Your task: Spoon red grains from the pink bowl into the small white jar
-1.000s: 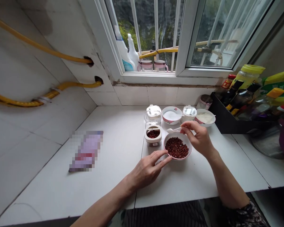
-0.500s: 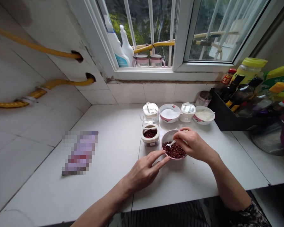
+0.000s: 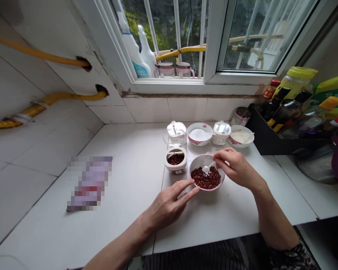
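A pink-rimmed bowl [image 3: 206, 183] holds dark red dried grains on the white counter. My right hand [image 3: 238, 167] pinches the handle of a small white spoon [image 3: 206, 169], whose scoop rests on the grains. Fingertips of my left hand [image 3: 171, 202] touch the bowl's near left rim, the fingers apart. Left of the bowl stands an open clear jar [image 3: 175, 160] with similar dark grains inside. Behind are a lidded jar [image 3: 176, 131], a floral bowl of white granules [image 3: 199, 134], another lidded jar [image 3: 221, 133] and a floral bowl of pale powder [image 3: 241, 136].
On the right, a black box [image 3: 276, 146] holds several bottles, beside a pot-like vessel [image 3: 312, 165] with a purple handle. A blurred purple packet [image 3: 90, 183] lies on the left of the counter. Spray bottles [image 3: 146, 52] and two pink-handled jars stand at the window.
My right hand has moved slightly right, and more of the spoon and the grains now shows. My left hand keeps its place at the rim. The whole view has shifted a little.
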Demonstrator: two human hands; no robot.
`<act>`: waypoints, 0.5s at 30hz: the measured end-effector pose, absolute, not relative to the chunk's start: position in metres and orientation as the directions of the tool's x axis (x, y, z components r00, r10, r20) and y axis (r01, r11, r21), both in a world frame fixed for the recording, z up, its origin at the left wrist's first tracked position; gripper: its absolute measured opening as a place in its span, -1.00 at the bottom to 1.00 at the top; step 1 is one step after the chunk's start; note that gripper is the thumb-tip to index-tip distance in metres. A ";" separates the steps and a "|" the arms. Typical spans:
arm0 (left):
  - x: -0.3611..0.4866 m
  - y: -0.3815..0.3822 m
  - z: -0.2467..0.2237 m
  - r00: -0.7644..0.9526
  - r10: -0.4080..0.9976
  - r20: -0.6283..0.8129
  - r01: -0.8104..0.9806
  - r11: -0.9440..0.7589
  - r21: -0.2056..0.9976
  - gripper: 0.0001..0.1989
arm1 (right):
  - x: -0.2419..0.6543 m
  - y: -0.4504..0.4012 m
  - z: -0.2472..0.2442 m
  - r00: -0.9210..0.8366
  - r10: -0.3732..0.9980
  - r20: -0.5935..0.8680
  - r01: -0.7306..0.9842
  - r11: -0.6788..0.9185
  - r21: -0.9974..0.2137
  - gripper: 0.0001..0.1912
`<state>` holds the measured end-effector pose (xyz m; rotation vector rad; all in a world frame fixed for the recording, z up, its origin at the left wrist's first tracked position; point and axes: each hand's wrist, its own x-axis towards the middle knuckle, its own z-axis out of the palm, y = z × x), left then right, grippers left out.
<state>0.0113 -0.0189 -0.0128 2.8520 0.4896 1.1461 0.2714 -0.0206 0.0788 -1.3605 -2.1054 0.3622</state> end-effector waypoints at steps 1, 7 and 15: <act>0.011 -0.019 -0.013 0.681 0.300 0.669 0.278 -0.950 0.143 -0.54 | 0.273 -0.020 0.079 -0.250 0.914 0.319 0.739 0.393 -0.548 -0.81; 0.012 -0.019 -0.012 0.678 0.287 0.677 0.268 -0.954 0.135 -0.55 | 0.273 -0.012 0.075 -0.180 0.960 0.214 0.633 0.279 -0.722 -0.80; 0.011 -0.019 -0.012 0.684 0.296 0.666 0.273 -0.951 0.143 -0.54 | 0.256 -0.008 0.060 -0.189 0.970 0.154 0.584 0.237 -0.776 -0.80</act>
